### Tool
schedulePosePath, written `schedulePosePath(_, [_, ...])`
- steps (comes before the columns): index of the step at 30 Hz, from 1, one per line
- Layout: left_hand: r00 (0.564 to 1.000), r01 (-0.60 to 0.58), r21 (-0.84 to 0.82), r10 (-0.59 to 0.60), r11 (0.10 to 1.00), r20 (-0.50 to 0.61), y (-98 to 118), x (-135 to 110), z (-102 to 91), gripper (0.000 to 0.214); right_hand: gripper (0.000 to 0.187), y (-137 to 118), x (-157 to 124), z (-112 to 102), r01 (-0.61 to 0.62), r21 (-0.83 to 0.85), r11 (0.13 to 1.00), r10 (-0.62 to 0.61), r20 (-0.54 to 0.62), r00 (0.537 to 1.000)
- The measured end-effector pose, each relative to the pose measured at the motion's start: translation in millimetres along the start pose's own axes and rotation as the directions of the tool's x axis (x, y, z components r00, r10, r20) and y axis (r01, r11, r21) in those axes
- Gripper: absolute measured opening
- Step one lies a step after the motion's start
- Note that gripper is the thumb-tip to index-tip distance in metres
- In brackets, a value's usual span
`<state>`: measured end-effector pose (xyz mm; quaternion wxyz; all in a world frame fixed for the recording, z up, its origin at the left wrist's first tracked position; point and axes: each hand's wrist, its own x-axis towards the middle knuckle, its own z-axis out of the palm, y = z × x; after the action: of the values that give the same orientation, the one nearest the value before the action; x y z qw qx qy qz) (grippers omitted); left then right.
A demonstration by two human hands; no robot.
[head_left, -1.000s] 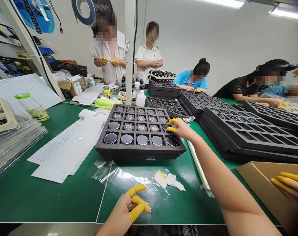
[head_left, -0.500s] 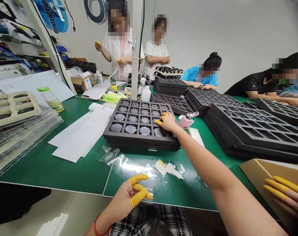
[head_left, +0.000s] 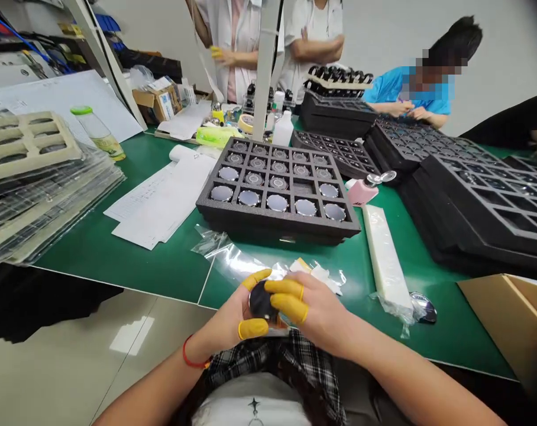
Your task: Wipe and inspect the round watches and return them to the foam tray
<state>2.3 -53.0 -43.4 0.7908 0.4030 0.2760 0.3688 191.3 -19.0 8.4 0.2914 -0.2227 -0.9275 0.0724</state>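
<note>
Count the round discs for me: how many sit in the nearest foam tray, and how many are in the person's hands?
Round discs in the black foam tray: 19
Round disc between the left hand and right hand: 1
Total: 20

green-lidded glass bottle [head_left: 97,133] — pink pump dispenser [head_left: 361,193] on green mat [head_left: 117,236] — white plastic bottle [head_left: 282,129]

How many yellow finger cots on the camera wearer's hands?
4 visible. Two on the left hand: upper cot, lower cot. Two on the right hand: upper cot, lower cot. More may be hidden behind the black disc.
</note>
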Motion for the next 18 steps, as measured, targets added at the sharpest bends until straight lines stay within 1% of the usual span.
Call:
schedulePosePath(1, [0.999,0.037,0.048,-0.037,0.998,-0.013,0,2,1.6,0.079,0.023,-9,-8,3,0.021,0.009,1.000,-0.021,0.018,1.000])
schedulePosePath(2, [0.997,0.077,0.108,-0.074,0.991,-0.029,1,3,3.7,0.074,0.024,-15,-15,4,0.004,0.020,1.000,-0.005,0.037,0.999])
schedulePosePath(4, [0.991,0.135,0.235,-0.128,0.963,-0.044,2,6,8.8,0.069,0.030,-20,-26,4,-0.093,0.064,0.994,0.090,0.050,0.995])
schedulePosePath(6, [0.988,0.150,0.334,-0.149,0.931,-0.028,3,8,13.9,0.070,0.038,-21,-34,3,-0.181,0.127,0.975,0.180,0.022,0.983])
schedulePosePath(8, [0.991,0.127,0.420,-0.136,0.898,-0.009,3,10,18.0,0.072,0.042,-23,-38,5,-0.234,0.162,0.959,0.243,-0.037,0.969])
schedulePosePath(9, [0.992,0.107,0.468,-0.123,0.877,0.004,3,12,19.4,0.069,0.041,-25,-39,7,-0.255,0.173,0.951,0.267,-0.048,0.963])
schedulePosePath(10, [0.994,0.083,0.521,-0.109,0.850,0.019,3,13,20.5,0.062,0.039,-27,-40,10,-0.273,0.182,0.945,0.284,-0.038,0.958])
schedulePosePath(13, [0.996,0.001,0.650,-0.059,0.760,0.068,2,17,21.7,0.033,0.039,-32,-38,17,-0.326,0.194,0.925,0.319,0.065,0.946])
schedulePosePath(15, [0.995,-0.032,0.660,-0.037,0.751,0.091,1,18,20.9,0.024,0.042,-33,-35,21,-0.339,0.174,0.924,0.330,0.080,0.940])
schedulePosePath(18, [0.994,-0.026,0.611,-0.045,0.791,0.101,-2,17,18.6,0.026,0.040,-33,-32,28,-0.305,0.090,0.948,0.301,0.059,0.952])
